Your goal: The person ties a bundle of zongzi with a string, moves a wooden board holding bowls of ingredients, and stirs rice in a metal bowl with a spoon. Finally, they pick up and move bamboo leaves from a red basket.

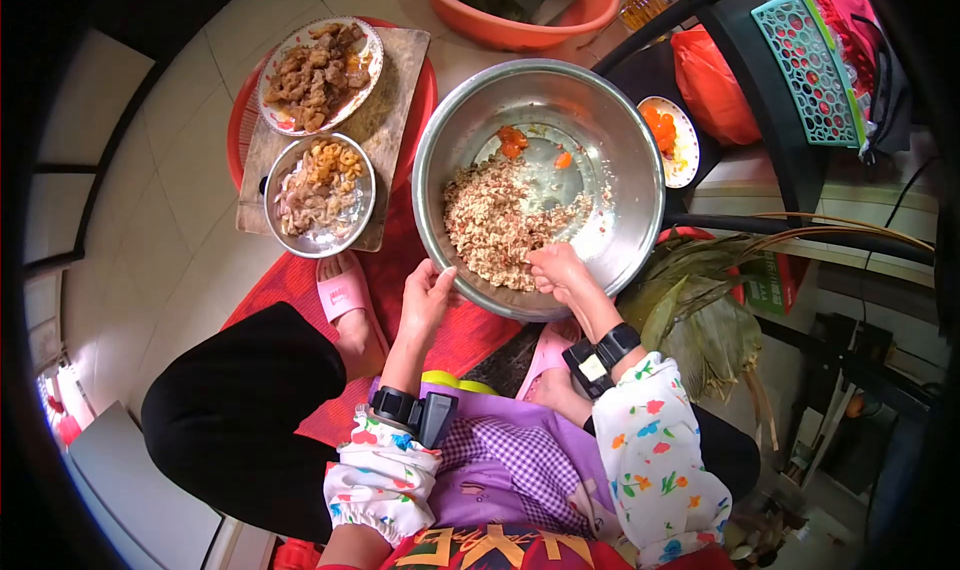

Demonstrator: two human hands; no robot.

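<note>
in the frame centre, the left hand (428,295) grips the rim of the steel bowl (610,130). the right hand (560,270) is clenched on the rice mix (490,220) inside.

A pale tiled floor (190,220) carries a red mat (300,280), an orange basin (520,25) and green leaves (700,310)

Large steel bowl (620,150), tilted, holds a rice mixture (495,225).

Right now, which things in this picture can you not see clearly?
Head view only:
- right hand fingertips: buried in the rice mixture.
- orange basin contents: cut off by the top edge.
- left hand palm: turned away against the steel bowl rim.
- small bowl food: too small to identify.
</note>
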